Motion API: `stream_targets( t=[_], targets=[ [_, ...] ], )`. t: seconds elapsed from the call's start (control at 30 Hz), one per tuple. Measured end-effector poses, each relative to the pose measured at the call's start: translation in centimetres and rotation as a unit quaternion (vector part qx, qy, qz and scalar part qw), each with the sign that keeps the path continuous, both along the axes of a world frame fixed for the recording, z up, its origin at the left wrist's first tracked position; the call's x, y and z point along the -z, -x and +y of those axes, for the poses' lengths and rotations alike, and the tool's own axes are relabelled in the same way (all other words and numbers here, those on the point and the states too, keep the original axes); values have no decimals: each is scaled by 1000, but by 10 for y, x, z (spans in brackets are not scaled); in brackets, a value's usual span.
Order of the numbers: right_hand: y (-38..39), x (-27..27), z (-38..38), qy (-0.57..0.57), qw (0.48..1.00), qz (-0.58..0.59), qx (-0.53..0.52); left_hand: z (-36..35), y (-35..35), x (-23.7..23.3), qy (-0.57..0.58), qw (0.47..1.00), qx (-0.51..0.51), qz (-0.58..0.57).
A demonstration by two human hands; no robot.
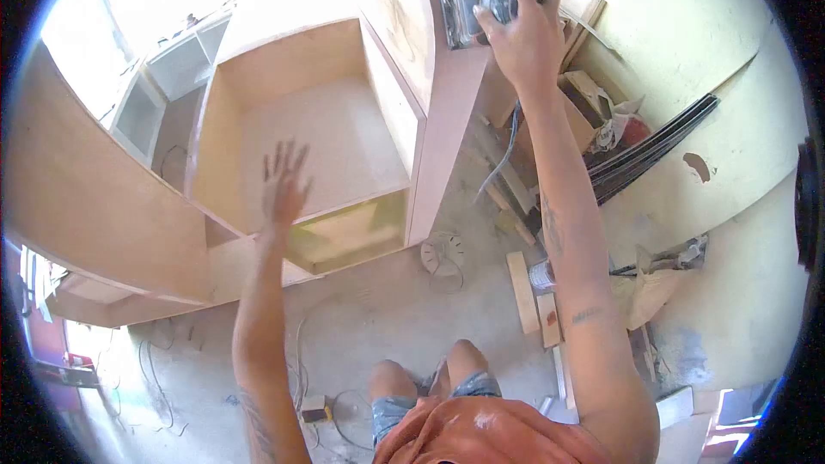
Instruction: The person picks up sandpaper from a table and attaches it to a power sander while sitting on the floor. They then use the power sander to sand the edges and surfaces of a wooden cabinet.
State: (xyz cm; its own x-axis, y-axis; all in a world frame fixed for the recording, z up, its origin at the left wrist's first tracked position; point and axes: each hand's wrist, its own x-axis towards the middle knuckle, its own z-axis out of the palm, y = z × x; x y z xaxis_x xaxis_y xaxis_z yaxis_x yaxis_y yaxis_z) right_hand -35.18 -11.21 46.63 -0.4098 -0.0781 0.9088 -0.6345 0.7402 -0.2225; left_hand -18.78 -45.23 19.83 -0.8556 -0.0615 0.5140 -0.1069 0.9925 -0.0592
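Observation:
My right hand [526,30] is wrapped over the top of a grey electric sander [475,15], whose flat base lies against the outer side panel [451,90] of a wooden cabinet. A grey cord [507,155] hangs below that hand. My left hand [286,185], slightly blurred, has its fingers spread and holds nothing; it overlaps the cabinet's open compartment [314,125] in this view. Under that compartment is a lower recess [352,232] with a yellowish panel. The sander's underside is hidden against the wood.
A curved wooden panel [94,180] runs along the left. Wood offcuts [522,292] and a bundle of dark strips [653,150] lie to the right. A round pale object [442,258] sits on the concrete floor [387,301]. Loose cables [301,361] trail near my legs.

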Motion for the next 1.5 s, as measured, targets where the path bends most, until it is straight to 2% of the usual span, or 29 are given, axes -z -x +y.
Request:
stream_targets(
  t=[0.07, 0.13, 0.17, 0.23, 0.27, 0.33, 0.4, 0.47, 0.53, 0.63, 0.73, 0.8, 0.9, 0.97, 1.0, 1.03, 1.07, 1.13, 1.23, 1.3, 1.5],
  targets=[
    [21, -32, -11, -22, 999, -34, 14, -30, -10, -50, 13, 995, -94, 9],
    [36, -57, -19, -67, 992, -102, 42, -63, -22, -74, 6, 983, -185, -19],
    [38, -68, -24, -68, 991, -105, 46, -71, -27, -87, 6, 983, -181, -22],
    [41, -81, -28, -52, 990, -131, 16, -81, -42, -101, -115, 941, -291, -130],
    [40, -82, -28, -52, 989, -133, 20, -101, -48, -83, -114, 942, -288, -132],
    [33, -73, -28, -40, 991, -124, 12, -157, -48, -18, -59, 953, -253, -157],
    [7, -52, -29, -23, 991, -134, 18, -188, -47, 6, -69, 961, -237, -123],
    [-11, -33, -26, -12, 990, -139, 27, -189, -36, -8, -86, 969, -217, -86],
    [-25, 0, -22, 14, 996, -84, 29, -162, -47, -54, -263, 939, -201, -89],
    [-29, 57, -12, 34, 998, -36, 24, -174, -41, -29, -218, 958, -183, -45],
    [-39, 104, -7, 59, 998, 7, -14, -156, -44, -53, -255, 949, -180, -48],
    [-34, 144, -5, 88, 996, 19, -16, -169, -43, -40, -231, 960, -157, -35],
    [-37, 159, 0, 124, 992, 25, -15, -174, -45, -33, -213, 965, -148, -41],
    [-28, 145, 0, 137, 990, 22, -14, -187, -43, -21, -216, 961, -165, -53],
    [-30, 129, 1, 112, 994, 8, -12, -211, -45, 6, -73, 990, -114, -36],
    [-34, 109, 4, 85, 996, -5, -9, -223, -48, 21, 68, 996, -59, -17],
    [-33, 86, 2, 71, 997, -4, -9, -214, -48, 12, 67, 996, -59, -16],
    [-21, 42, -3, 40, 999, -21, -3, -186, -49, -17, -165, 973, -156, -51],
    [-7, -29, -19, -17, 993, -116, 8, -189, -44, -12, -162, 973, -160, -40],
    [18, -63, -28, -41, 991, -124, 14, -186, -43, -16, -168, 972, -158, -41],
    [91, -125, -58, -143, 972, -177, 52, -186, -43, -14, -191, 966, -171, -31]
  ],
)
